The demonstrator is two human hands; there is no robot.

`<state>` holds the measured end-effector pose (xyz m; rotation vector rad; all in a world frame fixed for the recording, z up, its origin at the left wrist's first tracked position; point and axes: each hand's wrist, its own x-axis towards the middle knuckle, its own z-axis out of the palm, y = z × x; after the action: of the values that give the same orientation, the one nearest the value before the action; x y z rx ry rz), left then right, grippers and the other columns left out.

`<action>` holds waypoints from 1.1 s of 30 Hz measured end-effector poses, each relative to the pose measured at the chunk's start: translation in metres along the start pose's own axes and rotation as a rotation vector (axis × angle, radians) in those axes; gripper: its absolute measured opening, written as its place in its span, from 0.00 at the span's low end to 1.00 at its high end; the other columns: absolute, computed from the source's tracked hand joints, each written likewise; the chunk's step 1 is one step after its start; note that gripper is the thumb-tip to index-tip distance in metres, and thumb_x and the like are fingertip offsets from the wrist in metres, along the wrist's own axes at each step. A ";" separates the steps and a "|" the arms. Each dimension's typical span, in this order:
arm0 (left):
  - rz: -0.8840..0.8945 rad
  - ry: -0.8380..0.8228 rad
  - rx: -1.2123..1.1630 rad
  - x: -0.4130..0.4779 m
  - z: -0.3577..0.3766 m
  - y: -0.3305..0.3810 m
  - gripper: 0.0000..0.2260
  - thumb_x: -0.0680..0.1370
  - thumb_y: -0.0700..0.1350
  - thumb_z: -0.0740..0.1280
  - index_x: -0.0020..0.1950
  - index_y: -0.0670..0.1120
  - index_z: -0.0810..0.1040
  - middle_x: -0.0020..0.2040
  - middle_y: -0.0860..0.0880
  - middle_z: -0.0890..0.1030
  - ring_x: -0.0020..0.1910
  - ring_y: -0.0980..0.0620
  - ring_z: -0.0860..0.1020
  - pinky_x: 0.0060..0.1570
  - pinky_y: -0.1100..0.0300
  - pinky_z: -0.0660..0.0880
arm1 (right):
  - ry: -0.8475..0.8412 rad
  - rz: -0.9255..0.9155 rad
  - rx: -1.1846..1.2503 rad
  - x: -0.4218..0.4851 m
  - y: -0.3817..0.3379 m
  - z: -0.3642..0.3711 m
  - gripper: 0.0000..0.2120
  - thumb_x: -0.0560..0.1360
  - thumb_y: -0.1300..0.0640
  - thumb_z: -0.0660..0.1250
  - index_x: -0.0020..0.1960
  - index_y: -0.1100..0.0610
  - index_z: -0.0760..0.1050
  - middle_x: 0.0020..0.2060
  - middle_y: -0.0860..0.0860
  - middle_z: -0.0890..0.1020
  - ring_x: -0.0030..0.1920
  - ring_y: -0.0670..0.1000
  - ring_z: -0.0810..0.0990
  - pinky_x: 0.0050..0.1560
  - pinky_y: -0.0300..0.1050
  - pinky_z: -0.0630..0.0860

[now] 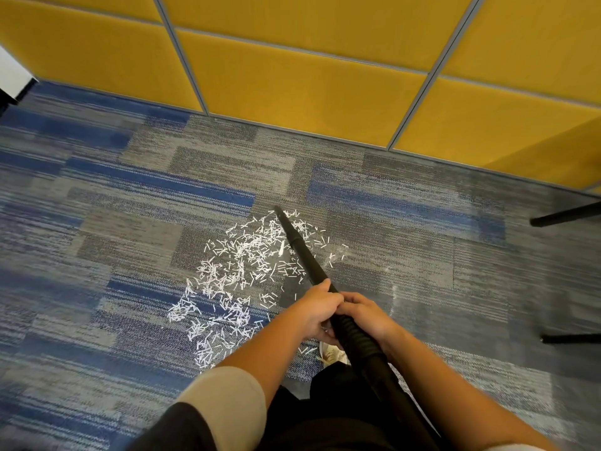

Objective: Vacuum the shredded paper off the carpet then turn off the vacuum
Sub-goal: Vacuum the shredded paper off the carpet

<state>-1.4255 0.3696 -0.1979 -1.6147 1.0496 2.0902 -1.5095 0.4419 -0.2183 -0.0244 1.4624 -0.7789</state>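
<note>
Gripping a black vacuum tube (299,249) with both hands, left hand (320,309) just ahead of right hand (367,315). Slanting far and slightly left, tip at the far edge of the shredded paper (234,275), mostly strewn on carpet (130,229) left of the tube, nearest the left hand.

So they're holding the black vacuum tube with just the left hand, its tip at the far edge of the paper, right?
Not quite: both hands hold it. The head view shows the left hand and the right hand gripping the tube close together. Its tip is indeed at the far edge of the paper.
</note>
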 end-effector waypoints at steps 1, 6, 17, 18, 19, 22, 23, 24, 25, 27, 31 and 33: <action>-0.001 -0.002 0.004 0.001 0.001 0.000 0.28 0.80 0.39 0.55 0.77 0.58 0.52 0.47 0.45 0.73 0.33 0.50 0.73 0.38 0.48 0.80 | 0.006 -0.001 0.003 0.000 0.001 -0.001 0.17 0.74 0.68 0.63 0.62 0.60 0.70 0.33 0.61 0.80 0.27 0.56 0.79 0.30 0.46 0.77; 0.013 -0.017 0.011 0.004 0.007 0.001 0.26 0.81 0.40 0.55 0.77 0.58 0.54 0.46 0.46 0.72 0.33 0.50 0.71 0.40 0.48 0.79 | 0.028 -0.016 -0.007 -0.004 0.000 -0.006 0.17 0.74 0.68 0.63 0.63 0.61 0.69 0.35 0.61 0.80 0.27 0.56 0.80 0.28 0.45 0.77; 0.008 0.017 -0.021 0.001 -0.009 -0.010 0.26 0.82 0.41 0.55 0.77 0.58 0.54 0.50 0.45 0.72 0.32 0.49 0.73 0.30 0.52 0.78 | -0.022 0.006 -0.083 -0.002 -0.002 0.011 0.16 0.74 0.67 0.63 0.61 0.59 0.70 0.37 0.60 0.80 0.30 0.56 0.79 0.30 0.45 0.77; 0.004 0.019 -0.024 0.001 -0.010 -0.011 0.26 0.82 0.41 0.55 0.76 0.59 0.54 0.51 0.44 0.72 0.32 0.49 0.72 0.30 0.52 0.78 | -0.031 0.008 -0.078 -0.003 -0.002 0.012 0.15 0.74 0.67 0.63 0.60 0.59 0.70 0.36 0.60 0.80 0.29 0.55 0.79 0.29 0.45 0.77; 0.002 0.019 -0.027 0.000 -0.011 -0.012 0.26 0.82 0.41 0.55 0.76 0.59 0.54 0.51 0.44 0.72 0.31 0.49 0.72 0.31 0.52 0.78 | -0.040 0.012 -0.071 -0.004 -0.002 0.013 0.15 0.74 0.67 0.63 0.60 0.59 0.70 0.34 0.60 0.80 0.29 0.55 0.79 0.28 0.44 0.77; -0.003 0.018 -0.036 -0.001 -0.011 -0.012 0.26 0.81 0.41 0.55 0.76 0.59 0.54 0.50 0.44 0.72 0.32 0.49 0.72 0.32 0.51 0.79 | -0.040 0.012 -0.065 -0.007 -0.002 0.014 0.15 0.75 0.68 0.62 0.60 0.59 0.70 0.33 0.60 0.80 0.27 0.55 0.79 0.26 0.43 0.76; -0.001 0.016 -0.037 -0.002 -0.009 -0.012 0.26 0.81 0.40 0.55 0.76 0.59 0.54 0.51 0.44 0.72 0.32 0.49 0.73 0.32 0.51 0.79 | -0.036 0.009 -0.063 -0.008 -0.002 0.013 0.15 0.75 0.68 0.62 0.61 0.59 0.70 0.33 0.60 0.80 0.27 0.55 0.79 0.26 0.43 0.76; 0.001 0.013 -0.038 -0.003 -0.008 -0.011 0.26 0.81 0.40 0.55 0.77 0.59 0.54 0.51 0.44 0.71 0.33 0.49 0.73 0.33 0.50 0.79 | -0.029 0.010 -0.057 -0.008 -0.002 0.012 0.16 0.75 0.68 0.62 0.61 0.60 0.70 0.34 0.61 0.80 0.27 0.55 0.79 0.25 0.43 0.76; 0.006 0.007 -0.036 -0.003 -0.006 -0.011 0.26 0.81 0.40 0.55 0.77 0.58 0.54 0.50 0.45 0.71 0.34 0.49 0.73 0.34 0.50 0.79 | -0.020 0.014 -0.045 -0.008 -0.001 0.010 0.16 0.75 0.68 0.62 0.61 0.59 0.70 0.34 0.61 0.80 0.27 0.55 0.79 0.25 0.43 0.76; 0.012 -0.004 -0.031 -0.004 -0.002 -0.009 0.27 0.81 0.39 0.55 0.77 0.58 0.54 0.48 0.46 0.71 0.34 0.49 0.72 0.37 0.49 0.79 | -0.006 0.015 -0.023 -0.011 -0.001 0.007 0.16 0.75 0.68 0.63 0.61 0.59 0.70 0.35 0.61 0.80 0.27 0.56 0.79 0.25 0.43 0.76; 0.014 -0.021 -0.008 -0.004 0.008 -0.004 0.27 0.81 0.39 0.55 0.77 0.58 0.54 0.45 0.46 0.71 0.32 0.50 0.71 0.40 0.48 0.79 | 0.020 0.004 0.006 -0.016 0.000 -0.003 0.15 0.75 0.68 0.62 0.61 0.59 0.70 0.35 0.61 0.80 0.27 0.56 0.80 0.25 0.43 0.76; 0.015 -0.039 0.004 -0.005 0.014 -0.001 0.28 0.80 0.39 0.55 0.77 0.57 0.54 0.45 0.46 0.71 0.32 0.50 0.71 0.39 0.49 0.78 | 0.035 -0.002 0.020 -0.017 0.002 -0.009 0.15 0.75 0.68 0.62 0.61 0.60 0.70 0.36 0.62 0.79 0.27 0.55 0.79 0.25 0.43 0.76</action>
<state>-1.4328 0.3811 -0.1926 -1.5623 1.0563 2.1188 -1.5148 0.4553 -0.2052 0.0024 1.4880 -0.7991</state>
